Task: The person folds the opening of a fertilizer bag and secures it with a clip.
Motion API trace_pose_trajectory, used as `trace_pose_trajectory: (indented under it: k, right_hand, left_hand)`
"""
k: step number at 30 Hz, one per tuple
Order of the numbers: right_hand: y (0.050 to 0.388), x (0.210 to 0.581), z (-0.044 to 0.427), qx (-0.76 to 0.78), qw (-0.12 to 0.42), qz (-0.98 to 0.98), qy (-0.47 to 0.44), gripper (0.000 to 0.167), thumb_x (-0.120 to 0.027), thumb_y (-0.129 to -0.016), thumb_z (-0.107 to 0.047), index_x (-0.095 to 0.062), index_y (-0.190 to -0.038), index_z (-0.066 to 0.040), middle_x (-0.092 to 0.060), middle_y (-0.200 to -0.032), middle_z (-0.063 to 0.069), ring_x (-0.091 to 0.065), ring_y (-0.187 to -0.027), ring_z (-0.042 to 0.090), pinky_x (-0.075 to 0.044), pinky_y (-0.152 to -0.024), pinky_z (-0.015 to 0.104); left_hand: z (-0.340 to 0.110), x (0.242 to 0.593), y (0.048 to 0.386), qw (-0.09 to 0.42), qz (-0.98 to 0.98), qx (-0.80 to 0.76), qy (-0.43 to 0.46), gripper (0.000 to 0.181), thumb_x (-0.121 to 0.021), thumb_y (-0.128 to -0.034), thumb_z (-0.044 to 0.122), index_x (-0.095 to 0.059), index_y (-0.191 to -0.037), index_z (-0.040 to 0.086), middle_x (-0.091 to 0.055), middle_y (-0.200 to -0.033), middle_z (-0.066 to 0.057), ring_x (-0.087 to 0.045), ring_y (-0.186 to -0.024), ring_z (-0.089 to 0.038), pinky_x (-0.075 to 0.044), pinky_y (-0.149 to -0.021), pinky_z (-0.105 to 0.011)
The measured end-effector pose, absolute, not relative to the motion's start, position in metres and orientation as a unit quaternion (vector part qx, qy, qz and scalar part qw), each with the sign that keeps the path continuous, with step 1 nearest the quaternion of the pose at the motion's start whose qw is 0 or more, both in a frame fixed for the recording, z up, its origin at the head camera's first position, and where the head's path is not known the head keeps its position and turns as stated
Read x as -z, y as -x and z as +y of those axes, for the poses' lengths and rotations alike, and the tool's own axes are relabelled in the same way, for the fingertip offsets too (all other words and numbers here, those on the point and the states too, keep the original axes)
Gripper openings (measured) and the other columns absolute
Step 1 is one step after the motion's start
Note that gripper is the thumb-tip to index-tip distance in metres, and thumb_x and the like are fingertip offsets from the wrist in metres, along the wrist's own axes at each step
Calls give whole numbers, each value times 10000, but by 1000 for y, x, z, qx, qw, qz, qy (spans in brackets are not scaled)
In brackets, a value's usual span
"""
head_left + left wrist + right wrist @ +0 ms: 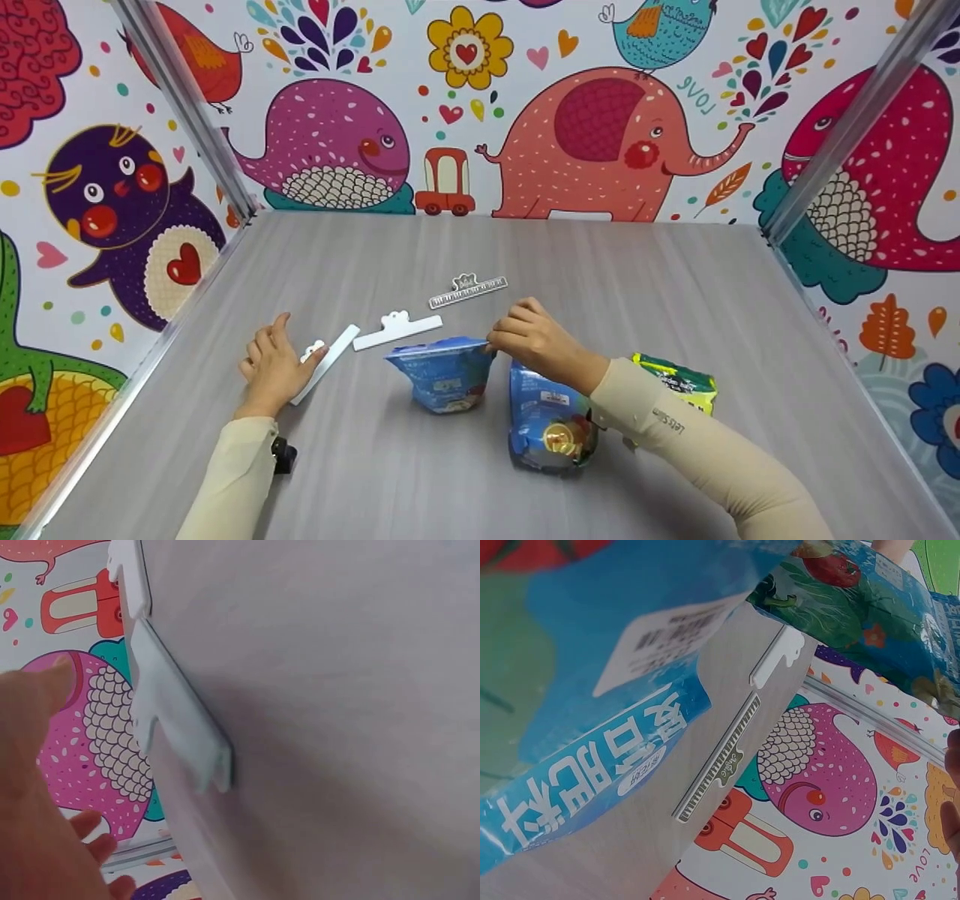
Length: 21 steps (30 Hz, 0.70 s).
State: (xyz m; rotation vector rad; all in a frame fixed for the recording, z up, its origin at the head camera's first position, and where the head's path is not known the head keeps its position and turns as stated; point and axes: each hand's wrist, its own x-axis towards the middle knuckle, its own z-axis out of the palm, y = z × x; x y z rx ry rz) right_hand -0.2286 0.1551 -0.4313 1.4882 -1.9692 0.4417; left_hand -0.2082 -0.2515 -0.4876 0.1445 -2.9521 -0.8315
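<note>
Right hand (537, 340) pinches wide-topped blue plastic pouch (448, 381) by one corner; left hand (274, 369), fingers apart; lopsided tug could topple it.

"What is counted?"
"Two white clips (398, 332) (330, 363) and one patterned clip (469, 293) are seen, three in all."
"And the packaging?"
"Two blue bags (448, 381) (551, 420) and one green-and-yellow packet (681, 384) are shown."
"What else is noted?"
"One left hand (276, 367) and one right hand (540, 341)."

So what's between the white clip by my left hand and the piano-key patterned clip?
A second white clip lies between the first white clip and the piano-key patterned clip, as the head view shows.
</note>
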Motion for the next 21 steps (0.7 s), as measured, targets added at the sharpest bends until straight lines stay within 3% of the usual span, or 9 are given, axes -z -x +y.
trace_pose_trajectory:
  k: [21]
  right_hand:
    - [231, 433, 155, -171, 308, -748, -563, 144, -805, -833, -84, -718, -948, -77, -704, -902, 12, -603, -817, 178, -465, -780, 348]
  left_hand:
    - [-250, 496, 215, -61, -971, 225, -50, 937, -572, -988, 425, -77, -1470, -206, -209, -1385, -461, -167, -1278, -609, -205, -940, -704]
